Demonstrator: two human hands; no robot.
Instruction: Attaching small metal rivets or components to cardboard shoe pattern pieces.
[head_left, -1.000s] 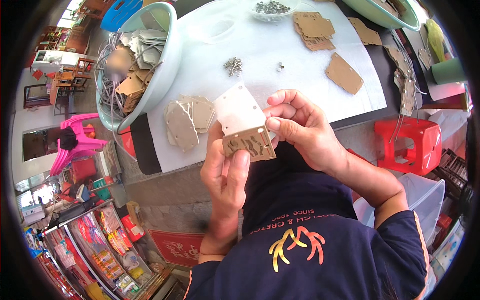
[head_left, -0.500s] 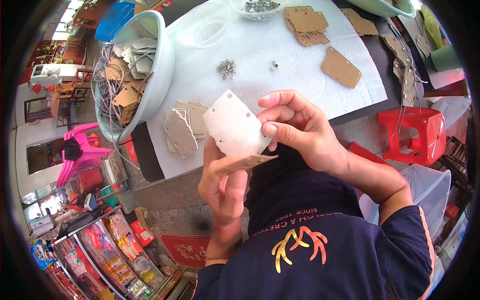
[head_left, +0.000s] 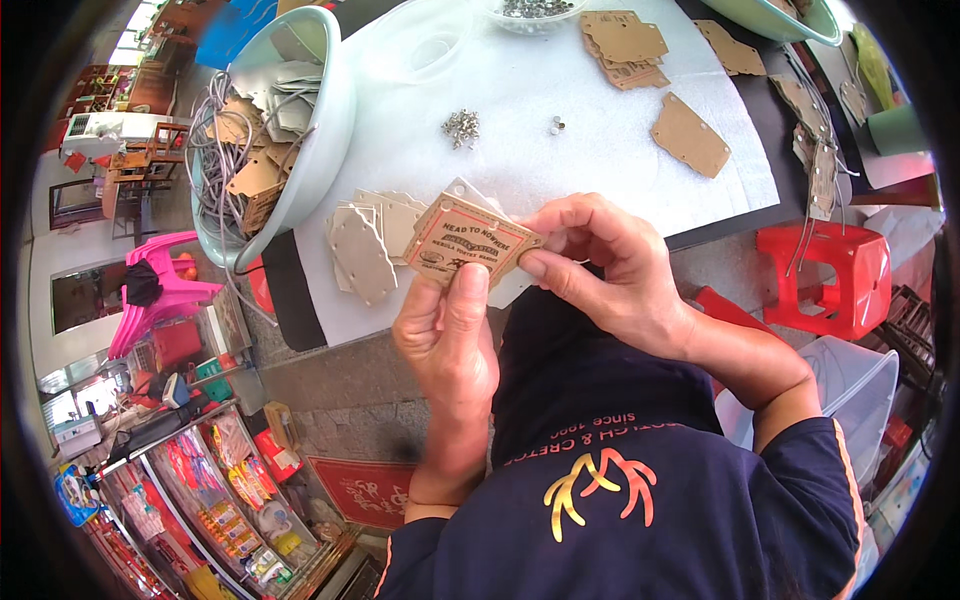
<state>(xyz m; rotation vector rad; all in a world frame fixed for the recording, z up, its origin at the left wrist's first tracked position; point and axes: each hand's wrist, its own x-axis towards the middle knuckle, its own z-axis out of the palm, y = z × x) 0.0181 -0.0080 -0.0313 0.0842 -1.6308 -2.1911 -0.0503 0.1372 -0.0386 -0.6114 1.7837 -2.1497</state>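
Note:
Between my two hands is a brown printed cardboard tag [head_left: 470, 238], held together with a second, paler tag whose edge shows behind it. My left hand [head_left: 452, 335] pinches the tags from below, thumb on the printed face. At their right corner my right hand [head_left: 605, 270] grips with thumb and index finger. Just left of the tags, a stack of pale grey tags [head_left: 362, 255] lies on the white sheet. Beyond my hands are a small heap of silver metal eyelets [head_left: 461, 129] and a few more metal bits [head_left: 557, 125].
At left a pale green basin [head_left: 335, 130] holds tags and grey cords. Brown tags [head_left: 622, 45] are stacked at the back, one brown tag [head_left: 690, 135] lying nearer. A clear bowl of metal pieces [head_left: 535, 12] stands behind. A red stool [head_left: 830, 280] is at right.
The cardboard in my hands has folded shut: the pale upright face has gone behind, and the brown printed face now shows. My left thumb has come up onto it.

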